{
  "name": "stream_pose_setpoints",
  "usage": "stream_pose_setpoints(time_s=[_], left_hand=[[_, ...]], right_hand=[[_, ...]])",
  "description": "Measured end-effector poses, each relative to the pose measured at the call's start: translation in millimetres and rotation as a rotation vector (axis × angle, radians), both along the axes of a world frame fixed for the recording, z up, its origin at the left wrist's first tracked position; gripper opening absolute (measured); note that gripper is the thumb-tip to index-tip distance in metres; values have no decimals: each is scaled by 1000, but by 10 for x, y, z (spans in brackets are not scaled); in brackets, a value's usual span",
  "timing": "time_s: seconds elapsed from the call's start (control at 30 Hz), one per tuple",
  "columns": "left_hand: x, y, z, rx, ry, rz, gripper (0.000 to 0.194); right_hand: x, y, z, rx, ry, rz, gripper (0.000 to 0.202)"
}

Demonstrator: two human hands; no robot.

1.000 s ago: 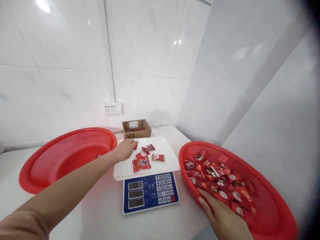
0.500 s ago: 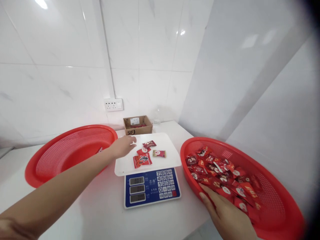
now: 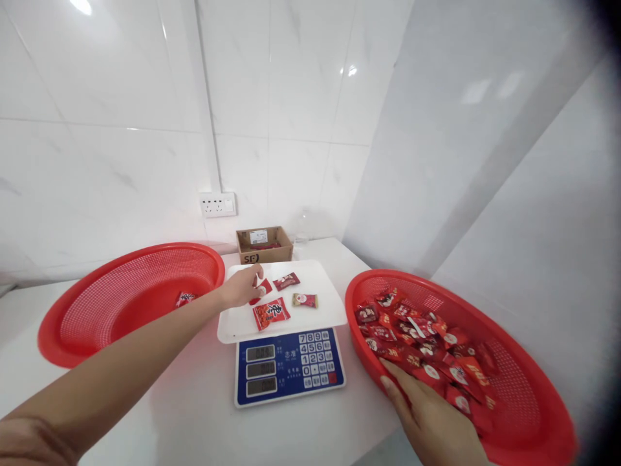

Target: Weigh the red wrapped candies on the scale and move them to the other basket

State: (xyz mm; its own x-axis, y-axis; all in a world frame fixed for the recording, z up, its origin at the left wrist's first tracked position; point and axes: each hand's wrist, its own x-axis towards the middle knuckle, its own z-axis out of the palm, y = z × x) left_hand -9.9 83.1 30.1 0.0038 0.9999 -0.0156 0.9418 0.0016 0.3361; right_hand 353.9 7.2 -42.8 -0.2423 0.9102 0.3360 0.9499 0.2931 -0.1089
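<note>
My left hand (image 3: pixel 240 289) at red candy (image 3: pixel 263 291) on scale (image 3: pixel 290 382), cannot tell if fingers (image 3: pixel 255 269) clamp it; right hand (image 3: pixel 429 414) clamped on basket (image 3: pixel 358 340) rim

Smooth red plastic, pierced like mesh, makes up the left basket (image 3: pixel 92 323) and right basket (image 3: pixel 528 388); the weighing tray (image 3: pixel 320 278) looks like smooth plastic too. Wrapped sweets (image 3: pixel 270 314) wear shiny film — the box (image 3: pixel 264 257) is matt cardboard, the wall tiles (image 3: pixel 130 71) glossy.

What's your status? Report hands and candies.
Left hand at a candy on tray, grip unclear. Right hand on right basket's rim. Four candies on tray. Left forearm partly hides left basket.
</note>
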Motion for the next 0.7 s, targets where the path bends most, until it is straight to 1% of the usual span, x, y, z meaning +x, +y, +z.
stream_pose_setpoints(time_s=[0.1, 0.2, 0.27, 0.3, 0.37, 0.47, 0.53, 0.6, 0.7], left_hand=[[-244, -174, 189, 73, 32, 68, 14], [-483, -336, 370, 121, 106, 131, 13], [-533, -405, 416, 133, 141, 133, 13], [-507, -425, 407, 134, 148, 113, 14], [-355, -439, 336, 113, 138, 33, 23], [12, -419, 161, 33, 106, -113, 40], [247, -392, 61, -19, 101, -193, 46], [426, -350, -1, -47, 105, -250, 49], [604, -243, -38, -49, 105, -288, 57]], right_hand=[[0, -2, 0, -5, -4, 1, 41], [0, -3, -2, -11, -14, 5, 43], [4, -2, -8, -12, -8, 6, 44], [6, -1, -12, -12, -1, 4, 44], [10, 2, -20, -14, 9, -4, 44], [7, 0, -13, -17, 14, -15, 42], [-4, -6, 8, -20, 13, -10, 41], [-17, -13, 37, -27, 12, -8, 41], [-31, -14, 74, -37, 19, -12, 41]])
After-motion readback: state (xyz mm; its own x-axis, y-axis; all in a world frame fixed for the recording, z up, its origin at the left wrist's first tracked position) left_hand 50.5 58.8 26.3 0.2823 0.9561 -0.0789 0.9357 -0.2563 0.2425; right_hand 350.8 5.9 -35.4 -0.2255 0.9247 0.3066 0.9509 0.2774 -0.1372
